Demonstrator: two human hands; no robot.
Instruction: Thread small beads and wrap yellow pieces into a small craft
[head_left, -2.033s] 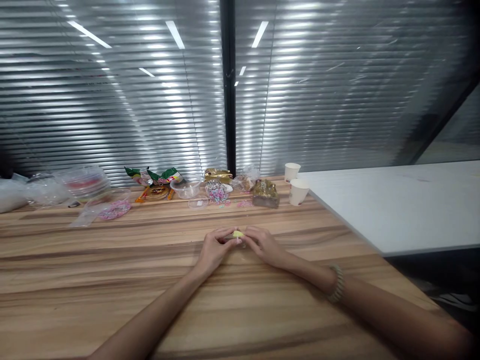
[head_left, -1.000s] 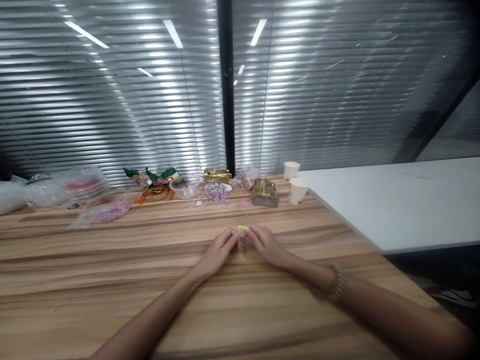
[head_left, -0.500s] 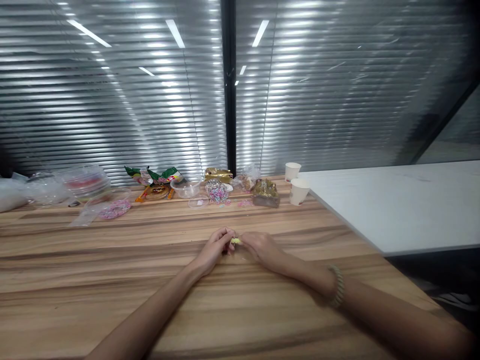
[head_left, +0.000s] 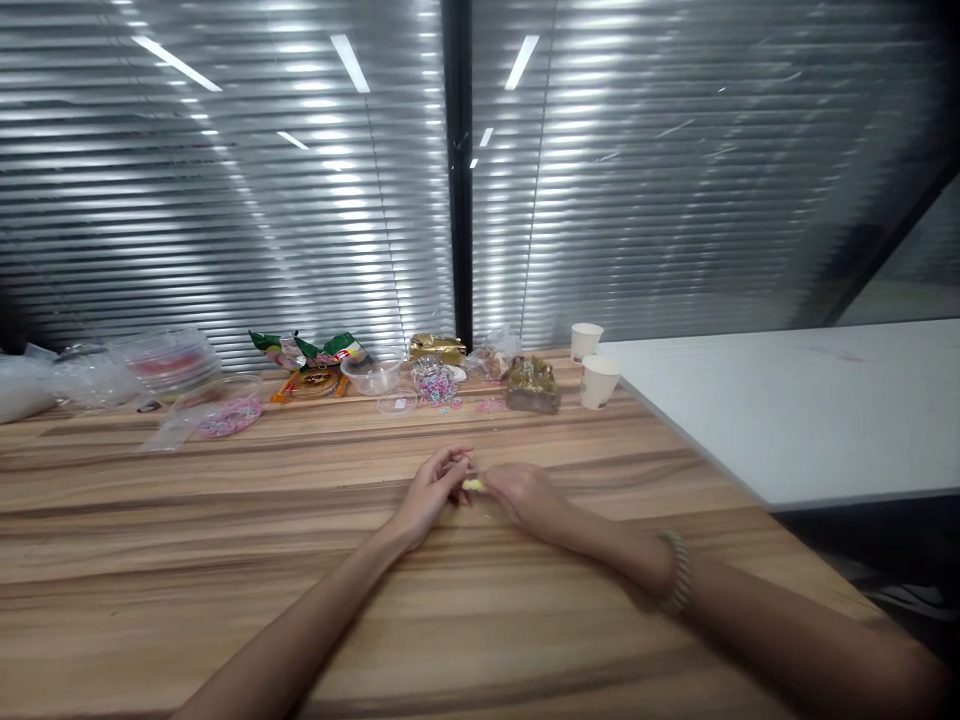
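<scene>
A small pale yellow piece [head_left: 473, 485] sits between my two hands over the middle of the table; its kind is too small and blurred to tell. My right hand [head_left: 525, 498] pinches its right end with thumb and fingers. On the other side, my left hand [head_left: 431, 492] has its thumb and curled fingers at the piece's left end, with the upper fingers slightly apart. The fingertips hide part of the piece. A braided bracelet [head_left: 677, 572] circles my right wrist.
Along the wooden table's [head_left: 225, 560] back stand paper cups [head_left: 599, 383], a gold packet [head_left: 532, 385], a clear bowl [head_left: 372, 376], a bag of small colourful pieces [head_left: 435, 382], green snack bags [head_left: 330, 350] and stacked plastic lids [head_left: 166, 362]. A white table [head_left: 810, 420] adjoins on the right.
The fingers of my left hand have loosened and spread a little at the yellow piece. My right hand stays nearly where it was, still pinching.
</scene>
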